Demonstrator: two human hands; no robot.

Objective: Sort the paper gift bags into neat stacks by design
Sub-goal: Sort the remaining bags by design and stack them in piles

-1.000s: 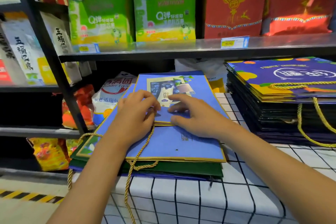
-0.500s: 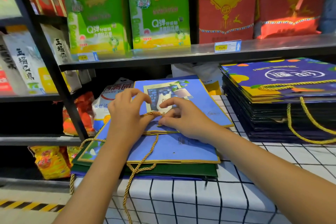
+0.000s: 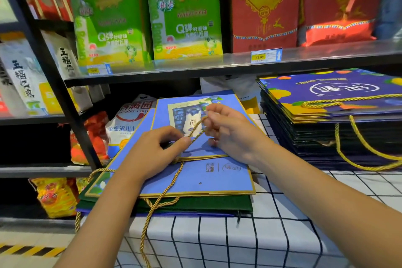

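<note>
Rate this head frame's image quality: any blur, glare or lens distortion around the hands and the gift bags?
Head view: the hands and gold cord are fairly sharp; the green packages on the upper shelf are smeared by motion blur; soft glare runs along the metal shelf edge; wide-angle bowing tilts the black upright; the dark-blue bag stack at right is evenly lit.

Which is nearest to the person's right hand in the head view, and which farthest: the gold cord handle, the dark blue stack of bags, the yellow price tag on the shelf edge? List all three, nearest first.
1. Gold cord handle: pinched in the right hand itself.
2. Dark blue stack of bags: to the hand's right, on the checked cloth.
3. Yellow price tag: above and behind, on the shelf edge.
</note>
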